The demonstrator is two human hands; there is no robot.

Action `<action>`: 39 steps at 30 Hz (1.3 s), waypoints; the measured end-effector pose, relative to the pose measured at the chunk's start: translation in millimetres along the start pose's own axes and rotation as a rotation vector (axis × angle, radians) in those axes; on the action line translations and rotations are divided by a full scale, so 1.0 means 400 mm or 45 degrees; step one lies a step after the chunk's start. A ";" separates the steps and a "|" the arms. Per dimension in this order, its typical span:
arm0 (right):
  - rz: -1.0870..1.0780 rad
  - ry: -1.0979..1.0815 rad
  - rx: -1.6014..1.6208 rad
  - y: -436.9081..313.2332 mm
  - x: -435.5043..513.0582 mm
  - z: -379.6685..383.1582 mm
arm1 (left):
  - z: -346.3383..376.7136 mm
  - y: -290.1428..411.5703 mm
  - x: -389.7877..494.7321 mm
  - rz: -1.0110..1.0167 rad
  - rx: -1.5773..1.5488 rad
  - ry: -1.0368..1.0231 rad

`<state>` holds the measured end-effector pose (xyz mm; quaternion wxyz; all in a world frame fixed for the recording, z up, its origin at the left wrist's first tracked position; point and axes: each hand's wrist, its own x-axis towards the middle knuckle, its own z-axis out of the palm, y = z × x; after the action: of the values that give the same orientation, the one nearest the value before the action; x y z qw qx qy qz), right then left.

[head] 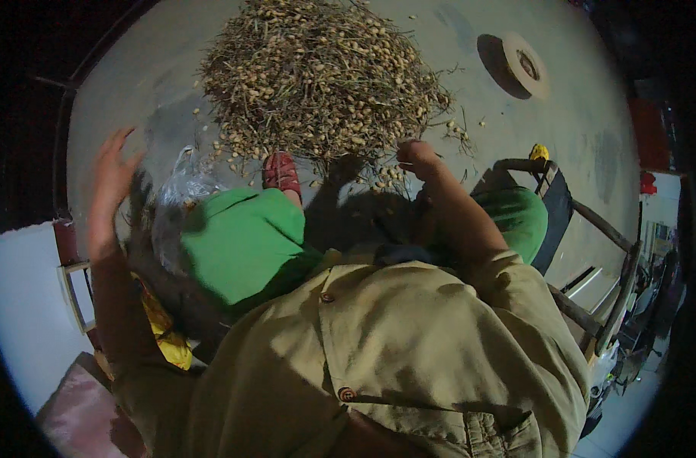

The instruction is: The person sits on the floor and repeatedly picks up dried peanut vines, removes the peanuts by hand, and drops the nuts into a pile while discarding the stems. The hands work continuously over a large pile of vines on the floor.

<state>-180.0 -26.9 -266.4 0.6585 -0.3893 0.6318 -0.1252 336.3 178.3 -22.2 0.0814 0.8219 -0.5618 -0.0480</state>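
Note:
A large heap of peanuts in their shells (pixel 325 80), mixed with dry stems, lies on the floor before me. My left hand (pixel 114 169) is raised at the left, fingers apart and nothing in it. Just right of it and lower down is a transparent plastic bag (pixel 184 180); my green-clad knee covers part of it. My right hand (pixel 419 157) is curled at the heap's near right edge. Whether its fingers hold anything is hidden. Close below that hand sits a small cluster of peanuts (pixel 389 178), partly in shadow.
A roll of tape (pixel 525 64) stands on the floor at the upper right. Beside my right knee is a chair-like frame (pixel 602 226) with a yellow item (pixel 538 152) at its corner. My red shoe (pixel 281 172) touches the heap's near edge. Yellow packaging (pixel 167 332) lies at lower left.

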 end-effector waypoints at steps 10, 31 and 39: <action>0.082 0.025 -1.147 0.223 0.142 -0.074 | -0.021 0.739 0.003 0.801 -0.588 -0.138; 0.477 0.163 0.830 0.092 0.130 0.324 | 0.057 0.696 0.116 0.441 -1.042 -0.481; 0.581 -0.011 1.158 0.108 0.249 0.419 | 0.043 0.689 0.119 0.480 -0.938 -0.458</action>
<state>-21.5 -4.2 -385.6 0.7744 0.0842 0.5797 -0.2389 98.2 34.5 13.1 0.2769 0.5998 -0.6524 -0.3713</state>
